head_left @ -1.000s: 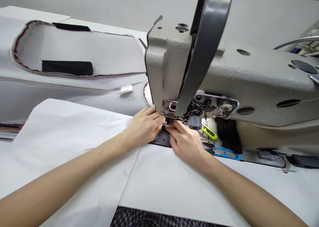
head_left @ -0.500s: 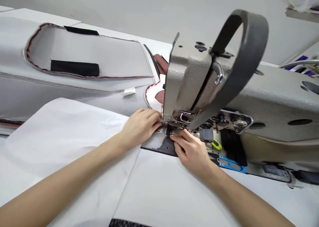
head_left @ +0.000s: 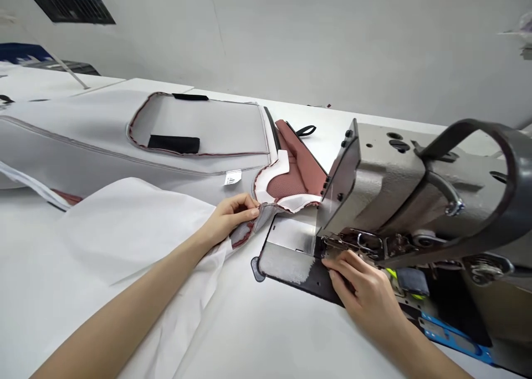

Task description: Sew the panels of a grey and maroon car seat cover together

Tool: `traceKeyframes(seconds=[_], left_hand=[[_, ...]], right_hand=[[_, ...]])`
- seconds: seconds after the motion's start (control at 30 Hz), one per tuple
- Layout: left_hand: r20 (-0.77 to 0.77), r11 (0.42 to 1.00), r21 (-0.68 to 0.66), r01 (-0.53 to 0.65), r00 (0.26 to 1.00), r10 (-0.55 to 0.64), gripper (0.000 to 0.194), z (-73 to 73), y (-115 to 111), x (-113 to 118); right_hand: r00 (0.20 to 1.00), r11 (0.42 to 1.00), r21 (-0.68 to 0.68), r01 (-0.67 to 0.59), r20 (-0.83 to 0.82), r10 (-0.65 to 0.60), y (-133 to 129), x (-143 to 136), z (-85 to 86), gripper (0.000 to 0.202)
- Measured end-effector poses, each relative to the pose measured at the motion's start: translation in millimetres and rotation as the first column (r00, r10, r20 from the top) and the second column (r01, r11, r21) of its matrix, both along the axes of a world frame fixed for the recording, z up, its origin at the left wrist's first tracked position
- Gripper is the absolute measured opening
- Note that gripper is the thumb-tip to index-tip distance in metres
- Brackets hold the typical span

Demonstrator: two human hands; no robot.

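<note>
My left hand is closed, thumb and fingers pinching the edge of a sewn cover of grey fabric with reddish-brown mesh and white lining. The pinched edge is bunched, and its dark red seam curls below the fingers, left of the sewing machine. By the machine's needle area, my right hand has its fingertips drawn together at the edge of the metal bed plate. What those fingertips hold, if anything, is too small to make out. White lining cloth drapes under my left forearm.
Blue thread snips lie on the machine bed, right of my right hand. A dark loop guard curves out from the machine head. The cover spreads leftward over the white table, with a grey wall behind.
My left hand has moved left from the needle area, drawing the cover's edge off the bed plate. My right hand stays by the needle. The view has swung left.
</note>
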State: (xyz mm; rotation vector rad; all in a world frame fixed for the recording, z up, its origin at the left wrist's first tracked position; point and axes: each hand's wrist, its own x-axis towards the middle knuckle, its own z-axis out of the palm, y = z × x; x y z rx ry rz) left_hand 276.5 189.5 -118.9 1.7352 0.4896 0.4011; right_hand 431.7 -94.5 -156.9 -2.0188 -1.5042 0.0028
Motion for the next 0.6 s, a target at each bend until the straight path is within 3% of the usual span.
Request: traceKeyframes(seconds=[0.13, 0.27, 0.4, 0.5, 0.6], left_hand=[[0.001, 1.000, 0.014, -0.009, 1.000, 0.009, 0.033, -1.6, -3, -15], [-0.089, 0.992, 0.124, 0.030, 0.996, -0.019, 0.035, -4.6, -16, -72], [-0.168, 0.962, 0.274, 0.022, 0.985, 0.026, 0.033, 6.5, -42, -117], [-0.247, 0.847, 0.526, 0.074, 0.967, 0.068, 0.025, 16.8, -55, -108], [-0.234, 0.603, 0.783, 0.150, 0.970, 0.063, 0.029, 14.3, -54, -73]], right_hand=[[1.000, 1.000, 0.020, -0.013, 0.001, 0.013, -3, 1, 0.0, 0.029], [0.999, 0.997, 0.060, -0.046, 0.029, 0.044, -6, 3, 0.7, 0.029], [0.994, 0.993, 0.060, -0.098, 0.043, 0.096, -5, -2, 5.9, 0.030], [0.980, 0.977, 0.077, -0.199, 0.031, 0.197, 0, -14, 11.4, 0.031], [0.938, 0.935, 0.078, -0.346, 0.061, 0.342, 6, -27, 14.1, 0.033]])
